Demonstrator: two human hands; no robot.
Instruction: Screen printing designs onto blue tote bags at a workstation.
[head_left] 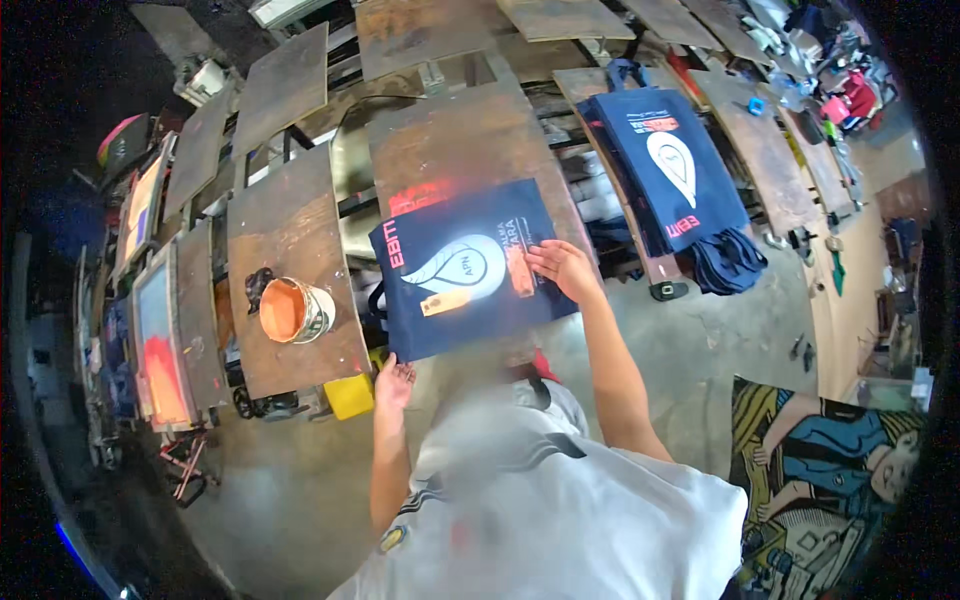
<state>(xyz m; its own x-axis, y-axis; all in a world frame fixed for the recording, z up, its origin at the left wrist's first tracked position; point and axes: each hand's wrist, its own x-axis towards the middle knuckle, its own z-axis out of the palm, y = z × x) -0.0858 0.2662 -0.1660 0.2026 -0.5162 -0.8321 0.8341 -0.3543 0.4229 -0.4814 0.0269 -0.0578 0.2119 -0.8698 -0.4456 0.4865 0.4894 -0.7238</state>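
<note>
A dark blue tote bag (pixel 440 325) lies over the near end of a brown-stained board, its front printed with a white drop shape and red and orange patches. My right hand (pixel 563 270) rests on the bag's right part, fingers stretched out flat. At the bag's near left corner is my left hand (pixel 396 386), palm turned up, fingers loosely bent and apart; the thumb is close to the corner, and I cannot tell whether it touches. Part of a strap shows beyond the bag's left edge.
Left of the bag, a tub of orange ink (pixel 288 311) stands on another board (pixel 285 215). A stack of printed blue bags (pixel 655 170) covers a board to the right. Framed screens (pixel 160 340) lean at far left. A yellow container (pixel 349 397) sits below the boards.
</note>
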